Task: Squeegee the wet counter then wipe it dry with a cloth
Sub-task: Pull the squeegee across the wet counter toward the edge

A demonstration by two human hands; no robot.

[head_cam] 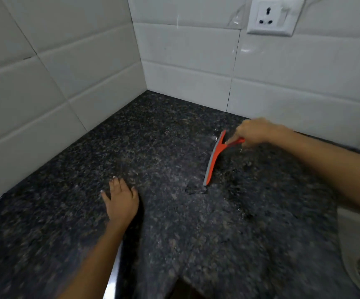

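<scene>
Head view: right hand [253,132] grips squeegee [214,157] handle; left hand [122,198] rests flat, fingers relaxed, on counter [67,212]. Keep the blade, left of the gripping hand, pressed evenly.

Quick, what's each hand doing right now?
Left hand: open, fingers flat on the counter.
Right hand: grips the red squeegee by its handle.

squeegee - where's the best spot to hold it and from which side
By the short red handle, from the right, as the right hand does now. On the squeegee the handle juts right from the middle of the long blade, whose edge rests on the counter.
</scene>
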